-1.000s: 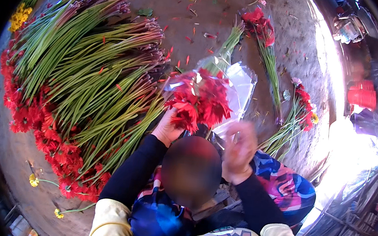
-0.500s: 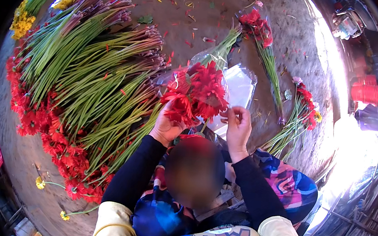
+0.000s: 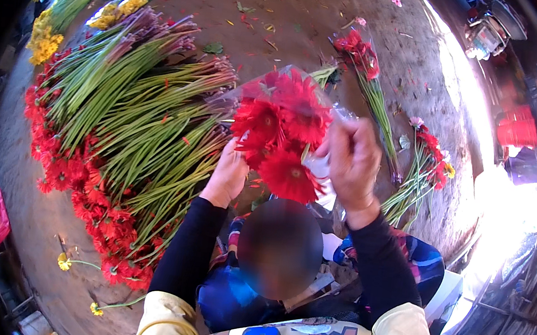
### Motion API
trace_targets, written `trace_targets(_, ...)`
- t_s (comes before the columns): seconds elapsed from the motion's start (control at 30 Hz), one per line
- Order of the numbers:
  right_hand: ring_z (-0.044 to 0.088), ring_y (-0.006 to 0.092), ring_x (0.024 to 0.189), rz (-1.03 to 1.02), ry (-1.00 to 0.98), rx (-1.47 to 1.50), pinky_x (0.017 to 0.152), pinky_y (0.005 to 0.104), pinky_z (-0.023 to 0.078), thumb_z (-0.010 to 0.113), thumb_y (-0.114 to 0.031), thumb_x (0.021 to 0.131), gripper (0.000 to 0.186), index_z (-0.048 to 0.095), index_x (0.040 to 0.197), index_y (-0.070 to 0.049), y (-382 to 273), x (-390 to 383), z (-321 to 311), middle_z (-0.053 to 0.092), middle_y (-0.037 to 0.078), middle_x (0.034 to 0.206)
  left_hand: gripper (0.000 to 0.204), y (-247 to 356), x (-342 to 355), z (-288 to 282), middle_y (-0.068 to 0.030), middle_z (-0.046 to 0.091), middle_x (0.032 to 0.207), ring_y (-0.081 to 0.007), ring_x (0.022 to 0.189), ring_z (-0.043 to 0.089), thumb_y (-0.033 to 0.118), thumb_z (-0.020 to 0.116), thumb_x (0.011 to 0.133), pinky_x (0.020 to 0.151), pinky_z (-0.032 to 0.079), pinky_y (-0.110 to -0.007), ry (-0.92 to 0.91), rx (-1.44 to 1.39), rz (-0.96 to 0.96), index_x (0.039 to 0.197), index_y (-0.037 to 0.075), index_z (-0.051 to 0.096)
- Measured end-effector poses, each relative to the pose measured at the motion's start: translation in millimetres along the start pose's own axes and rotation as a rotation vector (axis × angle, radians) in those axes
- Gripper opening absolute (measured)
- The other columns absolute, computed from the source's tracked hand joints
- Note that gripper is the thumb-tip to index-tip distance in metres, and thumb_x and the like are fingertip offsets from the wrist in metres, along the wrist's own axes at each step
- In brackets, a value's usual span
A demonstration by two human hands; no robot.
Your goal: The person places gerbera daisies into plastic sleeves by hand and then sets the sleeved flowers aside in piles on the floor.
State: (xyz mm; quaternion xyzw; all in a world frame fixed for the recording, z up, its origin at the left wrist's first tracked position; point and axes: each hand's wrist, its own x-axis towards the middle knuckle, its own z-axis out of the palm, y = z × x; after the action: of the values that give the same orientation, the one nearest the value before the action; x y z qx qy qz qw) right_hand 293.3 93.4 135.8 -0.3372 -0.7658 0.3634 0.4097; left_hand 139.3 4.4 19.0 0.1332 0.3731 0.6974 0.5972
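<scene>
A bunch of red gerberas (image 3: 281,120) in a clear plastic sleeve (image 3: 261,80) is held up in front of me, blooms facing me. My left hand (image 3: 228,175) grips the left side of the bunch, its fingertips partly behind the petals. At the right edge, my right hand (image 3: 352,162) has thumb and fingers pinched together on the sleeve's plastic, slightly blurred. Most of this bunch's stems are hidden behind the blooms. To my left lies a big pile of red gerberas (image 3: 90,211), long green stems (image 3: 149,116) pointing away from me.
Yellow flowers (image 3: 46,39) lie at the far left. A wrapped red bunch (image 3: 362,56) lies on the ground at the far right, with a looser mixed bunch (image 3: 422,164) nearer. Two single yellow flowers (image 3: 64,262) rest at near left. A red container (image 3: 517,126) stands at the right.
The bunch has been lifted and tipped so its blooms face me more. My right hand has risen and moved outward with the sleeve edge. My left hand has shifted slightly lower.
</scene>
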Motion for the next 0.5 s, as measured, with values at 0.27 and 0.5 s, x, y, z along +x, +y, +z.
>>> trace_targets(0.27,0.042,0.0075,0.049,-0.074,-0.193,0.087,0.045,0.0255,0.038,0.064,-0.018,0.087,0.022,0.050,0.075,-0.004,-58,78,21,0.051,0.003,0.058,0.021,83,-40,-6,-0.0051,0.063,0.095,-0.0100,0.068,0.059,0.002,0.041,0.094,0.050,0.046,-0.023,0.225,0.263,0.168,0.112,0.004,0.051)
trace_targets(0.5,0.056,0.0064,0.047,0.014,-0.620,0.266,0.039,0.0204,0.042,0.060,-0.017,0.089,0.020,0.048,0.079,-0.005,-104,108,64,0.051,-0.001,0.061,0.027,148,-107,-25,-0.0020,0.059,0.087,-0.0071,0.056,0.052,0.001,0.049,0.090,0.045,0.040,-0.021,0.253,0.144,0.242,0.115,0.009,0.045)
